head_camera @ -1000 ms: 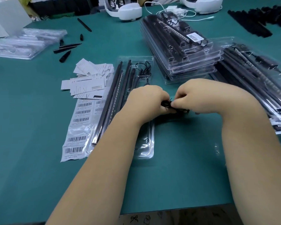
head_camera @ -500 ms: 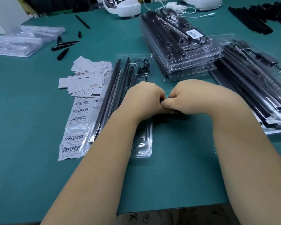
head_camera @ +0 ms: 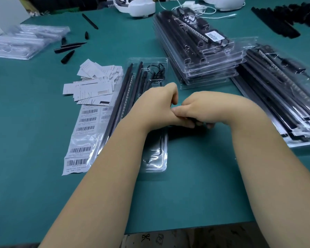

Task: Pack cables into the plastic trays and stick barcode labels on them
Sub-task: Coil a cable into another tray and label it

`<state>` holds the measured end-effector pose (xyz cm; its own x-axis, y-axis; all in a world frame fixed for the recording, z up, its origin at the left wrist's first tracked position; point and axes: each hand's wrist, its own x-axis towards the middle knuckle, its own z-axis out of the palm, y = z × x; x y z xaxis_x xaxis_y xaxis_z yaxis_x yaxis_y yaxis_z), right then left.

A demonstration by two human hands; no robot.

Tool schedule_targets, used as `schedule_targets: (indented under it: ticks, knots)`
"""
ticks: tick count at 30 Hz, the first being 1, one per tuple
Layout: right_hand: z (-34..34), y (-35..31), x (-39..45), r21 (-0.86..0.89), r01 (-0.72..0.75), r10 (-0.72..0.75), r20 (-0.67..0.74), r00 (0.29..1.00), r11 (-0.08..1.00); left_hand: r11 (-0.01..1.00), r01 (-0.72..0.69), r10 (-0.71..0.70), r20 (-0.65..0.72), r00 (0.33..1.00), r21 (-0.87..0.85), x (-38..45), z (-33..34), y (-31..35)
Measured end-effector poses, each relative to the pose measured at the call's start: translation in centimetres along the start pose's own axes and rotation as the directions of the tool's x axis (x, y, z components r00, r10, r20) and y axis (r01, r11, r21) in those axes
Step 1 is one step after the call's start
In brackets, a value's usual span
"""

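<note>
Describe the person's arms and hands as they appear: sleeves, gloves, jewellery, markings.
Both forearms are bare as far as the picture shows, with no sleeve in sight. The left hand and right hand wear no gloves. No watch, bracelet or markings show on either wrist; the fingers are too tucked to rule out a ring.

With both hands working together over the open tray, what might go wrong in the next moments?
1. The left forearm lies across the open tray, whose long black strips stick out past its left edge; a nudge may knock them loose.
2. The barcode label sheet lies partly under that edge, so it might crease or get dragged.
3. The dark part in the right hand is mostly hidden, so seating it may go wrong.
</note>
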<state>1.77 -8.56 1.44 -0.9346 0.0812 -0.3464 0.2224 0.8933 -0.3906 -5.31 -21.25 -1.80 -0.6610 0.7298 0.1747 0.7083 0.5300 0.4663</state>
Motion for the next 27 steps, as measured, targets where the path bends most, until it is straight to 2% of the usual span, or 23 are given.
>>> schedule_targets:
  ticks: [5, 8, 10, 12, 13, 15, 18, 23, 27]
  knots:
    - [0.2, 1.2, 0.5, 0.228, 0.034, -0.055, 0.086, 0.995, 0.973, 0.995, 0.054, -0.051, 0.030, 0.998, -0.084, -0.6, -0.3, 0.3]
    - [0.4, 1.6, 0.3, 0.420, 0.033, -0.089, 0.114, 0.990, 0.907, 0.983, 0.166, -0.162, 0.057, 0.985, -0.081, -1.3, -1.1, 0.9]
    - [0.5, 1.9, 0.3, 0.500, 0.020, -0.089, 0.114, 0.989, 0.866, 0.958, 0.281, -0.285, 0.069, 0.956, 0.059, -2.2, -1.8, 1.1]
    - [0.6, 2.0, 0.4, 0.532, 0.002, -0.069, 0.106, 0.992, 0.846, 0.899, 0.340, -0.382, 0.117, 0.917, 0.276, -3.5, -2.2, 1.5]
    - [0.7, 2.0, 0.4, 0.540, -0.007, -0.059, 0.106, 0.993, 0.842, 0.873, 0.323, -0.397, 0.146, 0.906, 0.365, -4.1, -2.1, 1.5]
    - [0.8, 1.9, 0.5, 0.549, -0.024, -0.042, 0.108, 0.993, 0.836, 0.865, 0.269, -0.360, 0.150, 0.921, 0.423, -4.8, -1.6, 1.5]
    - [0.9, 1.5, 0.7, 0.618, -0.045, -0.022, 0.100, 0.995, 0.785, 0.915, 0.243, -0.299, 0.137, 0.944, 0.322, -4.7, -2.3, 0.9]
    - [1.2, 0.8, 0.9, 0.807, -0.127, 0.001, 0.154, 0.988, 0.576, 0.966, 0.237, -0.256, 0.247, 0.934, 0.104, -4.4, -3.9, -0.7]
    - [1.5, 0.4, 0.8, 0.869, -0.150, 0.013, 0.163, 0.987, 0.471, 0.950, 0.260, -0.226, 0.196, 0.954, -0.170, -4.6, -3.8, -1.2]
